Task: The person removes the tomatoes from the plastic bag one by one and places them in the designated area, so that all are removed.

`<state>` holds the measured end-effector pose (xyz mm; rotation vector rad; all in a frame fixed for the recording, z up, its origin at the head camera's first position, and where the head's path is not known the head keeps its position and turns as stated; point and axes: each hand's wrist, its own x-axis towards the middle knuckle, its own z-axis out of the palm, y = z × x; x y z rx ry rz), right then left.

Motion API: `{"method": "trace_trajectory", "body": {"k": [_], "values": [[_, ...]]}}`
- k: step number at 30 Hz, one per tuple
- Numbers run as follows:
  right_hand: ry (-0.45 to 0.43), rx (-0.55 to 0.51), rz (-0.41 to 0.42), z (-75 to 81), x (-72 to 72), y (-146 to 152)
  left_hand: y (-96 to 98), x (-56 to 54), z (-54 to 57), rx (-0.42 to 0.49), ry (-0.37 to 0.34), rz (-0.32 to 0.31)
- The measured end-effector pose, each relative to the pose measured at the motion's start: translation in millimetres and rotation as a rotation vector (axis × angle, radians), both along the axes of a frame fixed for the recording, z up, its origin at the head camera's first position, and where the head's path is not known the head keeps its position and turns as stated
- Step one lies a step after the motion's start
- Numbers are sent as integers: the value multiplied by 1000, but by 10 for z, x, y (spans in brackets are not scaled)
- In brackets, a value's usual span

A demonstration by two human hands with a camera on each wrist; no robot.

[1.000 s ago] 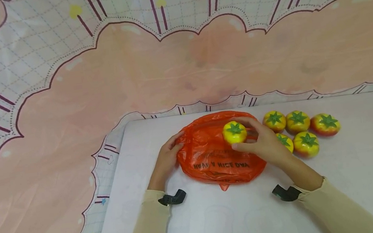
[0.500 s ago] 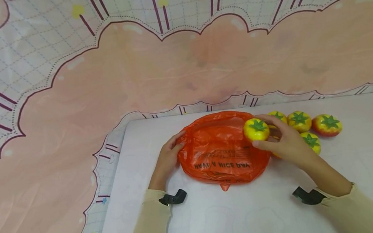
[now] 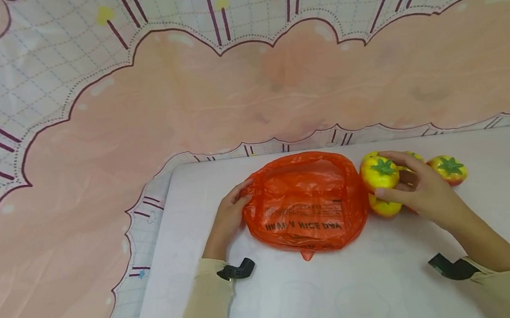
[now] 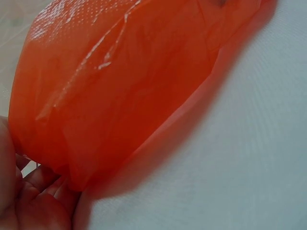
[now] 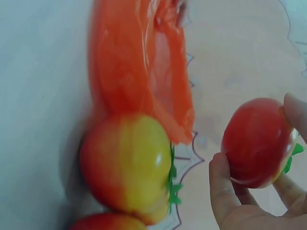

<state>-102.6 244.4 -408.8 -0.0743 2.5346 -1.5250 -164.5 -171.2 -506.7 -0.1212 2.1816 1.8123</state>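
My left hand (image 3: pixel 233 213) grips the left edge of a red plastic bag (image 3: pixel 304 195). The bag's rounded mouth faces up, and its "HAVE A NICE DAY" print reads upside down. In the left wrist view the thumb and fingers (image 4: pixel 41 201) close on the bag's gathered film. My right hand (image 3: pixel 423 188) holds a glossy red-and-yellow tomato-like fruit (image 3: pixel 380 173) with a green star-shaped top, just right of the bag. The right wrist view shows this fruit (image 5: pixel 256 143) between thumb and fingers, raised above the others. Part of the group below is hidden by the hand.
Several matching fruits lie right of the bag, among them one at the far right (image 3: pixel 448 169) and one near the bag's edge (image 3: pixel 386 206). A white table (image 3: pixel 310 300) carries everything. Behind it hangs a pink patterned cloth (image 3: pixel 252 101).
My right hand has moved right with the fruit, from over the bag to over the other fruits. The left hand has stayed at the bag's left edge.
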Motion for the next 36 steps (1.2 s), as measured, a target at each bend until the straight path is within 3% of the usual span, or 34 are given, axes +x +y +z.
{"method": "trace_trajectory", "body": {"k": [10, 17, 36], "values": [[-25, 99, -17, -21, 48, 304, 3, -22, -36, 16, -2, -9], [23, 171, -39, -54, 70, 507, -12, -26, -40, 28, -10, 0], [32, 203, -113, -183, 121, 942, -9, -7, -24, 39, -11, 7]]}}
